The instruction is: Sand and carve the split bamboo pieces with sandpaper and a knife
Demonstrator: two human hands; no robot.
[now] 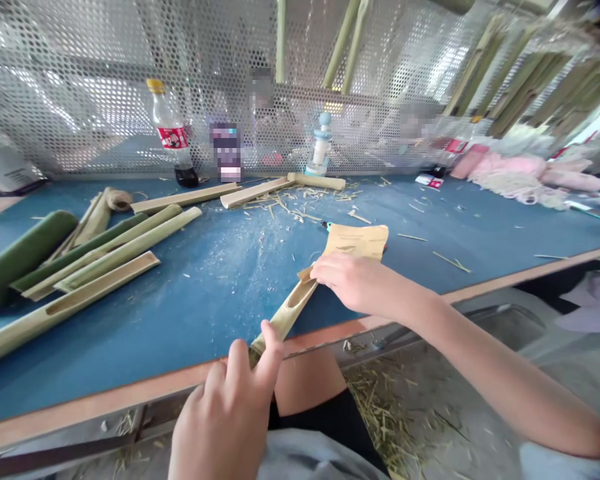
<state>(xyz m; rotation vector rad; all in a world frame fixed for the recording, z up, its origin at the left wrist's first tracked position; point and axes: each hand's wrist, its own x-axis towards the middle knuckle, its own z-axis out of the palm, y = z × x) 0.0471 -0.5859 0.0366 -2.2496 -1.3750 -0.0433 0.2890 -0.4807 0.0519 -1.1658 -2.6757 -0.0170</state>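
A split bamboo strip (289, 312) lies slanted over the front edge of the blue table (220, 280). My left hand (230, 413) grips its near end, fingers closed round it with the thumb up. My right hand (353, 280) is closed on a tan sheet of sandpaper (360, 241), pressing it onto the far end of the strip. The sheet's other half lies flat on the table beyond my fingers.
Several split bamboo pieces (100, 257) are piled at the left, with more (260, 191) and shavings at the back. A cola bottle (173, 133) and a small bottle (320, 147) stand against the perforated metal screen (80, 80). Pink cloth (530, 173) lies far right.
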